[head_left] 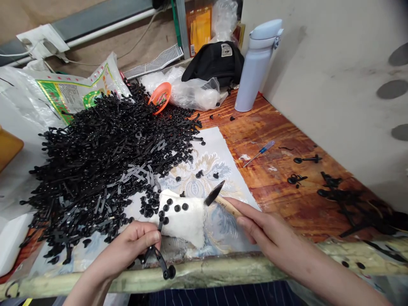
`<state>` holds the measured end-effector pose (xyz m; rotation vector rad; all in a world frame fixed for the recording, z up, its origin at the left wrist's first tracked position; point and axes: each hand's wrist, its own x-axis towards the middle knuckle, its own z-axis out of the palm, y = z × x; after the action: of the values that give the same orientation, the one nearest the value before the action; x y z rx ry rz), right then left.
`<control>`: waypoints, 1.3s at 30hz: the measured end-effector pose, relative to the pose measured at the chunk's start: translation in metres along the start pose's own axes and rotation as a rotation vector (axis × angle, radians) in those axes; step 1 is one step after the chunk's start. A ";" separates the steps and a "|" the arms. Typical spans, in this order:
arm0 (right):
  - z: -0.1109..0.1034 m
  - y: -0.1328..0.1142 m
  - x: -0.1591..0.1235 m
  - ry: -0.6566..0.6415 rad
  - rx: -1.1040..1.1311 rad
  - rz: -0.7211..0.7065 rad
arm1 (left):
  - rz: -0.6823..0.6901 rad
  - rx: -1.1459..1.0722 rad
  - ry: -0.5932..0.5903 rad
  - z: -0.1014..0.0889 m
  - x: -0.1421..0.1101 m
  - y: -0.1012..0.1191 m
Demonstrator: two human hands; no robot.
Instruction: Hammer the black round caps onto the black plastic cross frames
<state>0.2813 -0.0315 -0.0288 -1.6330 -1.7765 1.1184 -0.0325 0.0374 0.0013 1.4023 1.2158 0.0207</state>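
Note:
My right hand [259,227] is wrapped round the wooden handle of a small hammer [219,198], whose dark head points up and left over the printed sheet. With closed fingers my left hand [137,242] grips a black plastic part [159,259]; one end with a round disc hangs below the fingers, and another reaches up onto a white cloth pad [188,227]. Several small black round caps [177,208] lie on that pad, close to the part's upper end. The section inside my left fist is hidden.
A big heap of black plastic parts [105,140] fills the left. An orange dish [160,97] rests at its back. A light blue bottle [256,68] stands behind, a screwdriver [261,152] lies on the wooden table, and more black parts [347,204] are at right.

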 end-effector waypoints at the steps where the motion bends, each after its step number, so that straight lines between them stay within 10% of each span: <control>1: 0.000 0.000 0.000 -0.002 0.000 0.000 | 0.000 0.004 -0.004 0.000 0.000 0.001; 39: -0.001 0.001 -0.003 0.001 -0.017 -0.027 | -0.040 -0.002 0.010 0.001 -0.002 0.006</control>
<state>0.2833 -0.0339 -0.0280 -1.6138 -1.8067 1.0930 -0.0293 0.0373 0.0065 1.3767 1.2519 0.0013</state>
